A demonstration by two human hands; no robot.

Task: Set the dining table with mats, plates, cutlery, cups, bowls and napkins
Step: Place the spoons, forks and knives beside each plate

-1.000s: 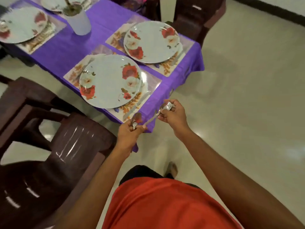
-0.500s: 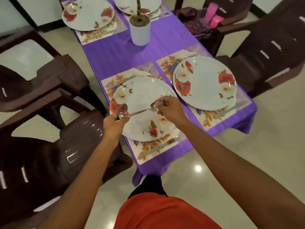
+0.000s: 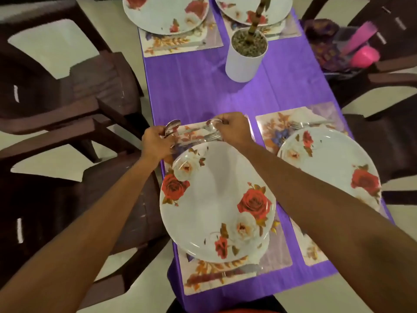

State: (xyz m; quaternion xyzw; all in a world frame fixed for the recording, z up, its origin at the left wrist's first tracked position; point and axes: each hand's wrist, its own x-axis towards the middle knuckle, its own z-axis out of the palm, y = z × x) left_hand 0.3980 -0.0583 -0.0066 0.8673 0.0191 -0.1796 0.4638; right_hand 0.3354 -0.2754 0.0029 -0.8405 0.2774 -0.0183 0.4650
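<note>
Advanced beyond the round white rose-patterned plate (image 3: 216, 199), both hands now hover at the far end of its floral placemat (image 3: 214, 274) on the purple-clothed tabletop (image 3: 198, 86). The left hand (image 3: 156, 143) curls around one shiny metal spoon (image 3: 172, 127); the right hand (image 3: 234, 129) pinches a second metal spoon (image 3: 213, 123), just above a metal fork (image 3: 211, 137) lying on the mat.

I can't see the handle of the left spoon (image 3: 172, 126); the left hand (image 3: 155, 143) wraps it. Cutlery (image 3: 212, 137) under the right hand (image 3: 234, 129) blurs together. The top edge crops both far plates (image 3: 164, 12) and the plant stem (image 3: 257, 21). The pink items (image 3: 363, 55) at upper right are too blurred to name.
</note>
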